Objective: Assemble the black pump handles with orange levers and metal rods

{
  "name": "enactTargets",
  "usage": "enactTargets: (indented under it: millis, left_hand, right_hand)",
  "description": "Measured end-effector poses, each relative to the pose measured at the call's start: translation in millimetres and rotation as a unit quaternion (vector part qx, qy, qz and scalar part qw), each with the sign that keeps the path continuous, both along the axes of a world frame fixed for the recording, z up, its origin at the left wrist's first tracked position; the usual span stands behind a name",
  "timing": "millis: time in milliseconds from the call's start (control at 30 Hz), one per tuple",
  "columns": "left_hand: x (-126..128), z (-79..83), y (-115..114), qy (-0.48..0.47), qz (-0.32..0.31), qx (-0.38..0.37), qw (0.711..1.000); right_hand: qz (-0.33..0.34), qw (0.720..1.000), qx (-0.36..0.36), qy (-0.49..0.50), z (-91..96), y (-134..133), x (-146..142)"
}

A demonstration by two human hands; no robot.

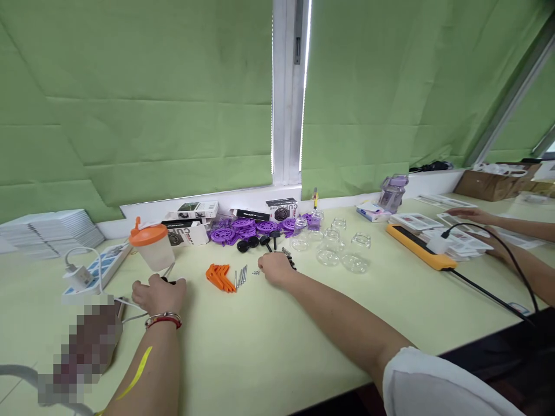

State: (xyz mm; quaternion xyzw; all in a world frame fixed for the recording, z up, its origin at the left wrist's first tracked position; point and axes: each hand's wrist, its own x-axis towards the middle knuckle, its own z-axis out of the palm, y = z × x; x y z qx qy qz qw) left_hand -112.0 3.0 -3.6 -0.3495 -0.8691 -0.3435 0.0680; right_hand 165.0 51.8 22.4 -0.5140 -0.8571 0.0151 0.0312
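Note:
My left hand (159,294) is closed around what looks like a screwdriver (172,282); some of its black handle and a thin shaft show past the fingers. Further right, my right hand (276,269) rests low over the table with fingers drawn together; anything in them is hidden. Tiny screws (255,273) lie just left of it, and springs (286,252) and small black pieces sit behind it. Between my hands are stacked orange angled parts (220,277) and several long metal pins (241,276). Black round-headed pieces (248,245) and purple openwork rings (243,229) lie behind.
Clear plastic jars (355,261) stand right of my right hand. An orange-lidded cup (151,245), power strip (104,266) and phone-like blurred object (87,346) are at left. Cup-holder boxes (188,233) line the wall. Another person's hands (472,216) work beyond the yellow power strip (418,247).

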Motion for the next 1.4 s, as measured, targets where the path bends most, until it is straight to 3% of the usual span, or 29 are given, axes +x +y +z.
enactTargets:
  millis: [200, 533, 767, 967, 1000, 1067, 1133, 1200, 1300, 1400]
  left_hand:
    - [-3, 0.4, 3, -0.029, -0.053, -0.051, 0.997]
    - [-6, -4.1, 5, 0.0, -0.091, -0.097, 0.991]
    - [-9, -5.1, 7, -0.041, -0.078, -0.02, 0.996]
    - [10, 7.1, 1, -0.032, -0.152, 0.073, 0.985]
    - [17, 10.7, -2, -0.058, -0.182, 0.075, 0.979]
    - [32, 18.0, -11, -0.11, -0.304, 0.086, 0.942]
    - [49, 23.9, -21, -0.157, -0.448, 0.087, 0.876]
    - [67, 26.7, -30, -0.203, -0.539, 0.036, 0.816]
    - [89, 24.2, -37, -0.235, -0.597, -0.031, 0.767]
    - [104, 18.1, -38, -0.248, -0.609, -0.066, 0.751]
  right_hand:
    - [0.007, 1.0, 0.01, -0.019, 0.8, -1, 0]
    - [0.001, 1.0, 0.017, -0.022, 0.8, -4, -3]
    - [0.0, 1.0, 0.01, 0.013, 0.9, -6, 1]
    - [-0.032, 0.991, 0.011, 0.127, 6.9, -8, 18]
    - [-0.039, 0.983, -0.004, 0.18, 7.1, -10, 22]
    - [-0.044, 0.946, -0.065, 0.315, 5.2, -15, 32]
    - [-0.039, 0.885, -0.15, 0.438, -0.1, -24, 42]
    - [-0.041, 0.819, -0.226, 0.526, -8.6, -32, 52]
    - [-0.056, 0.749, -0.286, 0.595, -24.3, -42, 66]
    - [-0.066, 0.718, -0.309, 0.621, -36.1, -44, 74]
